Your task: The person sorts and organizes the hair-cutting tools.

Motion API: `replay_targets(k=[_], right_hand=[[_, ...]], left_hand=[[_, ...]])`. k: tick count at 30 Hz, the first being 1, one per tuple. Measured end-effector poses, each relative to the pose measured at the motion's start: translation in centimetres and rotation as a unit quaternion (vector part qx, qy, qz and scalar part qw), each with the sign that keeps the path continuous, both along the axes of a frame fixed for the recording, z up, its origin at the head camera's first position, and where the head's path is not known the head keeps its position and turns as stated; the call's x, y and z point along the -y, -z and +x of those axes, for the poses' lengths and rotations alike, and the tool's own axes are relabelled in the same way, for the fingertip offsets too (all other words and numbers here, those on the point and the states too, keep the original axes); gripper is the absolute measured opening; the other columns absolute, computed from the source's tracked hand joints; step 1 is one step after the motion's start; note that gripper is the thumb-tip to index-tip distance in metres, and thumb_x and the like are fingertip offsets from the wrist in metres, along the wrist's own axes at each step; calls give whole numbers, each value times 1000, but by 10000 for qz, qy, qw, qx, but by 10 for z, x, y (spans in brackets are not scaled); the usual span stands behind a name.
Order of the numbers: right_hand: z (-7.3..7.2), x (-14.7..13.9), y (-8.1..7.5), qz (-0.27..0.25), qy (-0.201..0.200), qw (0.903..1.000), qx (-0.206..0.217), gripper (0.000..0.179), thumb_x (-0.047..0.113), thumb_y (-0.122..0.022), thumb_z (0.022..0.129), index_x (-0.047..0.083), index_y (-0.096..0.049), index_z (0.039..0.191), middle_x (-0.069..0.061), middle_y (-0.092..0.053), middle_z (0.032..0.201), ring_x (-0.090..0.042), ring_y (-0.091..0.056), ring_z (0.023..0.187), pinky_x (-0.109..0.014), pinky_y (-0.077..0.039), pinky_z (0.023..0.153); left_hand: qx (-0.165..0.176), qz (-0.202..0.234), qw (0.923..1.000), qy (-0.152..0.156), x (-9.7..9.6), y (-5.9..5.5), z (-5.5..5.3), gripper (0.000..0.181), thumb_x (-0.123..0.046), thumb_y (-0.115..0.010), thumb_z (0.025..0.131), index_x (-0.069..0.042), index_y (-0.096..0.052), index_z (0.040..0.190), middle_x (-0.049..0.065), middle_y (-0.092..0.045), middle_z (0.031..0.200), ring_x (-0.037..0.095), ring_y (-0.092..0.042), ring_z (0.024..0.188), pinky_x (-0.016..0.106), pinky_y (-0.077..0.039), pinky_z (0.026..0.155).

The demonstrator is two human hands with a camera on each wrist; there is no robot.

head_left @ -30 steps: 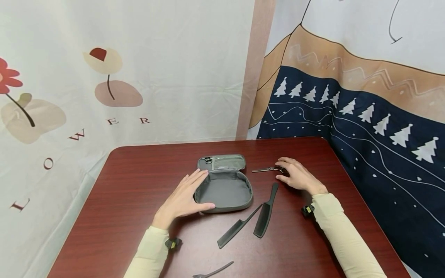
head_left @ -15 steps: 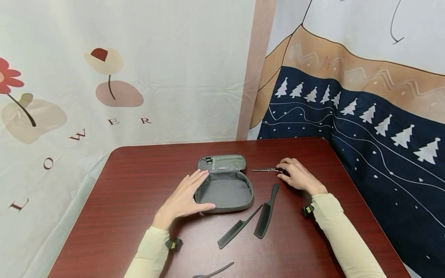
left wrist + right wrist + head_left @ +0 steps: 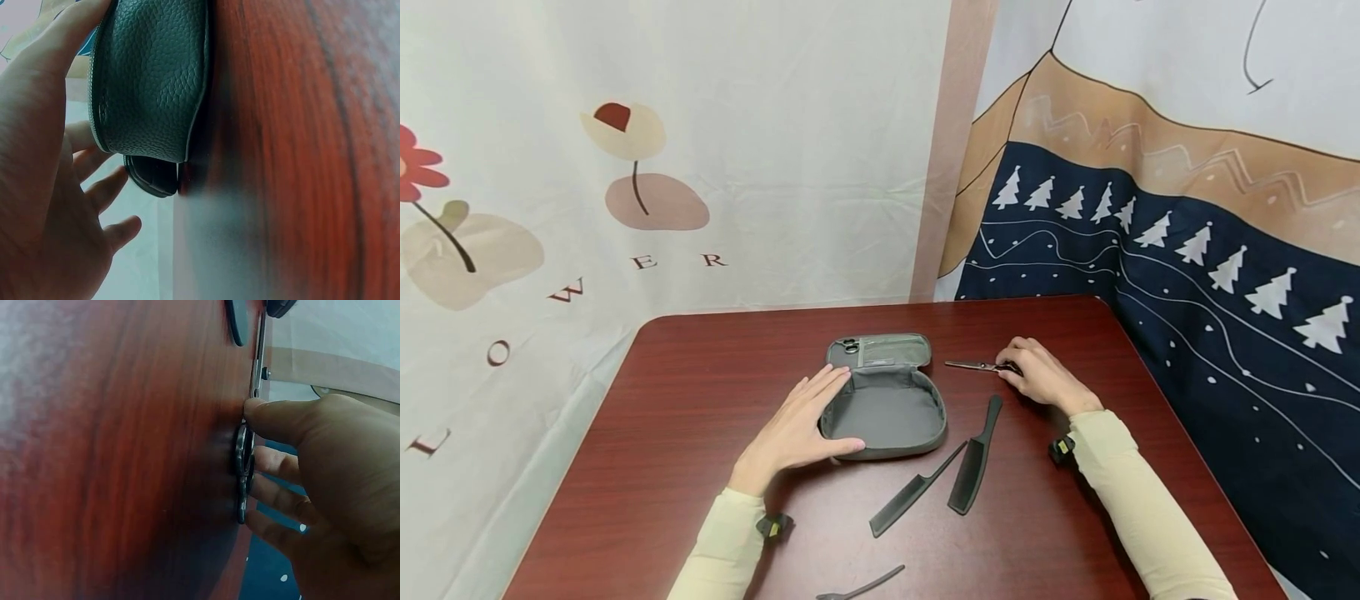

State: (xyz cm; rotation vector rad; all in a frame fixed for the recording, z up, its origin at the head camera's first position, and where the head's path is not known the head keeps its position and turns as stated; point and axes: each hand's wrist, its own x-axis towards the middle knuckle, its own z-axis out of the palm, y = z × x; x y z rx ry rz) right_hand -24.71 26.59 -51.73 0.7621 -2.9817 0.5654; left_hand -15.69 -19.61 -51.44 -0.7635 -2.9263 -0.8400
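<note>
- The right grip (image 3: 1041,375) pinches the scissors (image 3: 985,367) at their handles, thumb against several fingertips, the scissors low along the surface (image 3: 700,400); the blades point left, tips just short of the grey case's lid (image 3: 891,350).
- Just on the near side of this grip, handle end closest, lies the wide comb (image 3: 974,462).
- Beyond it, nearer the person, the narrow comb (image 3: 910,493) slants away, its thin tail almost meeting the wide one.
- Left of the right grip, past the blades, the grey case (image 3: 887,412) lies open; dark rings (image 3: 851,345) show on its lid.
- The left grip (image 3: 793,429), fingers and thumb spread, rests against the case's left side.
- Below the left grip, a slim tool (image 3: 868,586) reaches the view's lower edge.
- The surface is reddish-brown, wood-grained.
- Behind both grips hang a pale flower-printed cloth (image 3: 805,125) and a navy tree-printed one (image 3: 1150,292).
</note>
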Motion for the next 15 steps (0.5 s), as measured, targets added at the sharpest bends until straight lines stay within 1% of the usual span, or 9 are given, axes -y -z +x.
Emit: replay_targets(k=[3,9,15], right_hand=[[-2,2,-2,31,-49,10000,20,15,11,-78,106,6,-81,120,-13,-72,119,-33,-63,112,-53,-59,101],[-6,3,-2,94,-167,9998,0,11,7,-77,105,6,-80,115,-12,-71,115,-35,-63,113,-56,-58,104],[-9,7,-2,119,-171,9997,130,10,5,-76,104,6,-80,113,-11,-72,114,-31,-63,110,-52,-58,100]], left_hand=[[0,5,10000,-1,0,0,0,113,-69,-87,87,-13,-42,175,8,-42,183,35,-31,175,69,-24,141],[-6,16,10000,-5,0,0,-1,113,-69,-88,87,-13,-43,175,7,-43,183,35,-31,175,70,-24,141],[-42,24,10000,-1,0,0,-1,113,-67,-89,87,-12,-44,174,8,-43,182,37,-32,174,71,-24,140]])
